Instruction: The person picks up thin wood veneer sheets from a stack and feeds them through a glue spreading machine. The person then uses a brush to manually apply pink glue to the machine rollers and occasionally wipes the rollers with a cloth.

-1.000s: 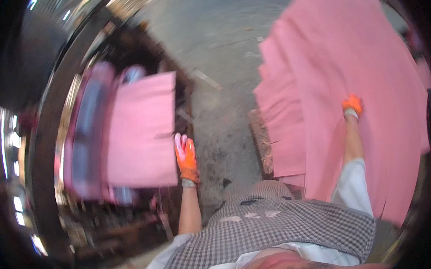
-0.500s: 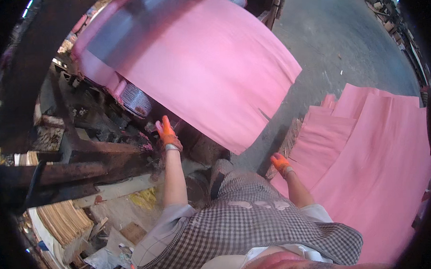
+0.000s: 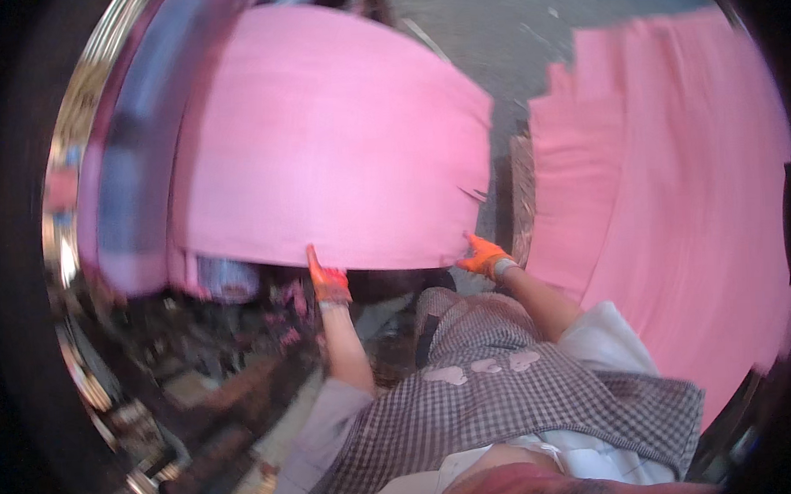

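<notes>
A wide, thin pink sheet (image 3: pixel 338 152) stretches out from a pink-smeared roller (image 3: pixel 137 179) at the left. Its right edge is ragged and has a small split. My left hand (image 3: pixel 331 285), in an orange glove, grips the sheet's near edge, thumb on top and the other fingers mostly hidden below. At the near right corner, my right hand (image 3: pixel 484 259), also in an orange glove, pinches the sheet. Overlapping pink sheets (image 3: pixel 683 173) lie in a broad pile to the right of my right arm.
Below the sheet's near edge at the left, a ridged metal roller end (image 3: pixel 226 278) shows. Dark, blurred machine framework (image 3: pixel 216 387) fills the lower left. Grey floor (image 3: pixel 492 22) runs between the machine and the pile, whose rough side (image 3: pixel 521 188) faces my right hand.
Both hands have come onto the sheet's near edge; earlier they were apart from it. My right hand has moved left from beside the pile. The view has turned, blurring the left side.
</notes>
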Demonstrator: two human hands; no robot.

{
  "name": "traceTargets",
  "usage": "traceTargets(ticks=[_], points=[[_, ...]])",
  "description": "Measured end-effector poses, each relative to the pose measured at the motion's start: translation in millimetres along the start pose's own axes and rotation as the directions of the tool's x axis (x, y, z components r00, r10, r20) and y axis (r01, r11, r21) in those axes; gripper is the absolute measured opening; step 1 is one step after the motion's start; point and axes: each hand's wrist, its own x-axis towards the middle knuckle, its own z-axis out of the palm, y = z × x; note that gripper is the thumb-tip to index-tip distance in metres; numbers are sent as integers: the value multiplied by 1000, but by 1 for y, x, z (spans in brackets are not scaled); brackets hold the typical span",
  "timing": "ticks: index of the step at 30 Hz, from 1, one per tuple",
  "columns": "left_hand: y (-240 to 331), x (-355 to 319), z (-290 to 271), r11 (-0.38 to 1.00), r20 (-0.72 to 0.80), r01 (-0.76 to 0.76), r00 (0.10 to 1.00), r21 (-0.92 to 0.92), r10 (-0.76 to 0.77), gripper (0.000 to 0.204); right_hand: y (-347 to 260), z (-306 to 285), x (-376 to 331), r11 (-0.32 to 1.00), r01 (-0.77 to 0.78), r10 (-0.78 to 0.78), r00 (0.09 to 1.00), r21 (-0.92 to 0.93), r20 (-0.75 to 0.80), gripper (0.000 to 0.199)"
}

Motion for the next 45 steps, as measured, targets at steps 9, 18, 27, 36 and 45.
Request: traceTargets(ticks=[9, 18, 27, 36, 45], points=[[-58, -114, 358, 477, 597, -550, 800, 686, 64, 42, 1, -28, -31, 856, -138, 316, 903, 498, -292, 82], [-207, -399, 602, 333, 872, -891, 125, 309, -474, 61, 210, -103, -163, 905, 205, 128, 704, 373, -699, 37], [-228, -350, 510, 542, 835, -723, 87, 429, -544, 88, 470, -7, -299, 191, -253, 982, 39, 948, -187, 58], [-47, -174, 302, 598, 481, -525, 840, 606, 250, 72, 440, 30, -153, 808, -552, 583, 800, 205, -142, 48], [5, -103, 61, 856, -362, -339, 798, 390, 482, 79, 265, -49, 85, 946, -85, 181, 939, 312, -292, 51]])
